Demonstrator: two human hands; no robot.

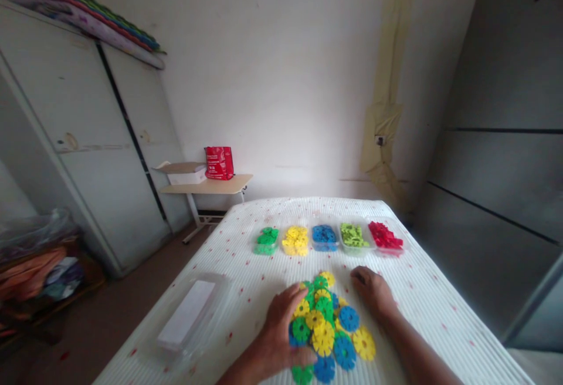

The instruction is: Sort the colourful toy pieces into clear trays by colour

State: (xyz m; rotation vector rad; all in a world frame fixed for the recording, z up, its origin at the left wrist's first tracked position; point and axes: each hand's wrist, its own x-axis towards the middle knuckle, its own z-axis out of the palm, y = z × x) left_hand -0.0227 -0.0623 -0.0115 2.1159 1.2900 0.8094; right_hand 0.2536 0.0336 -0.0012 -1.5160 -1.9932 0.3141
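A loose pile of snowflake discs point(323, 326) in green, yellow and blue lies on the table near me. My left hand point(281, 329) cups the pile's left edge, thumb and fingers spread apart, touching the discs without clasping one. To the right of the pile, my right hand point(373, 290) rests on the cloth with its fingers curled in; whatever may be inside it is hidden. Beyond the hands, a row of clear tubs holds green discs point(267, 238), yellow discs point(295, 239), blue discs point(324, 236), light green pieces point(352, 235) and red pieces point(385, 237).
A white striped cloth point(237, 291) covers the table. On its left lies a clear plastic tray point(220, 297) with a white box-like block point(187, 314). Against the back wall, a small desk point(211, 187) bears a red bag point(219, 162) and a white box point(182, 174).
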